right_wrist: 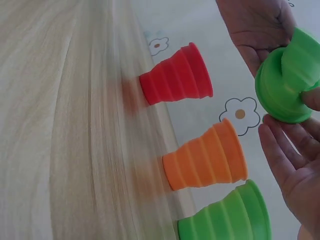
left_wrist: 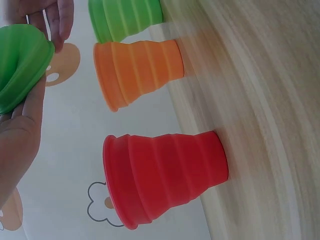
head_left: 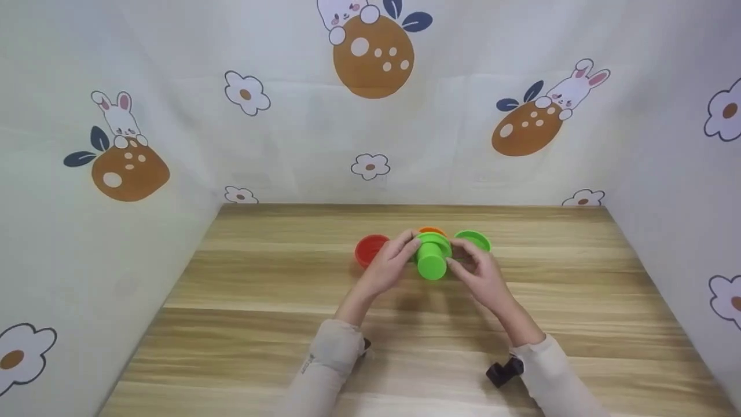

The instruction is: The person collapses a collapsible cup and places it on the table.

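A green collapsible cup (head_left: 432, 263) is held above the table between both hands. It is partly folded, its narrow base poking out of the wider rings towards the head camera. My left hand (head_left: 389, 263) grips the wide ring from the left, thumb on the near side. On the other side, my right hand (head_left: 481, 277) has its thumb against the cup and fingertips at the ring's edge, as the right wrist view shows. Behind the hands stand a red cup (left_wrist: 162, 177), an orange cup (right_wrist: 207, 159) and a second green cup (right_wrist: 227, 216), all upright and unfolded.
The three standing cups form a row on the wood-grain table (head_left: 243, 341). Pale cloth (head_left: 289, 139) printed with rabbits, fruit and flowers encloses the table's back and sides. A black wrist device (head_left: 505, 370) sits by the right sleeve.
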`<state>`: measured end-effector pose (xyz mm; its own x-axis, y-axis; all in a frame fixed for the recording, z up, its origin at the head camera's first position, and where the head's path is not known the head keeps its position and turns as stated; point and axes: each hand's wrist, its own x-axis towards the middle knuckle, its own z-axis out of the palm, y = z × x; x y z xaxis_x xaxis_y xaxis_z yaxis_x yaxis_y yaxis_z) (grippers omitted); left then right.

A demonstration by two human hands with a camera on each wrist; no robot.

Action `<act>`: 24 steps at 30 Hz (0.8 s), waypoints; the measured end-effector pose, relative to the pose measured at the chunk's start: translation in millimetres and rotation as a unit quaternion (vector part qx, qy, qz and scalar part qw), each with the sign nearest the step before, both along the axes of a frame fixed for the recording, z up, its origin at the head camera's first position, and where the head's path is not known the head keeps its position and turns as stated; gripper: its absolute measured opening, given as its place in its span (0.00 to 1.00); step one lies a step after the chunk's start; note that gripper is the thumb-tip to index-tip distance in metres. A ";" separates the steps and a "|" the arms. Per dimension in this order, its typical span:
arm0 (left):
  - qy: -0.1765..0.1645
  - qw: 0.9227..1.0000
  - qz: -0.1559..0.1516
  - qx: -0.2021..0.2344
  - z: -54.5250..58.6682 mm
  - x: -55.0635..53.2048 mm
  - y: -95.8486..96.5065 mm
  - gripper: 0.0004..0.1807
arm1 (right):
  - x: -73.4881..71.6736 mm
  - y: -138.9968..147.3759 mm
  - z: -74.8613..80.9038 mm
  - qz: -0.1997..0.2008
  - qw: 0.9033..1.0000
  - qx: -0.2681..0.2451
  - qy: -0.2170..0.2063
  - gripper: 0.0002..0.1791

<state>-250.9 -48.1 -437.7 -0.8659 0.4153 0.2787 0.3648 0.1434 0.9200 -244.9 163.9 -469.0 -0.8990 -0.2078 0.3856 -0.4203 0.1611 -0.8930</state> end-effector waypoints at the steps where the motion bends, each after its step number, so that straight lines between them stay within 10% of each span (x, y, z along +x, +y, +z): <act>1: 0.000 1.000 -0.001 0.004 -0.2 -0.3 0.2 0.13 | 0.1 -0.3 0.5 -0.003 1.000 -0.002 -0.004 0.17; 24: -0.007 0.999 -0.001 -0.031 -2.4 -0.4 4.6 0.14 | 3.5 0.9 6.2 -0.057 0.984 0.118 0.125 0.16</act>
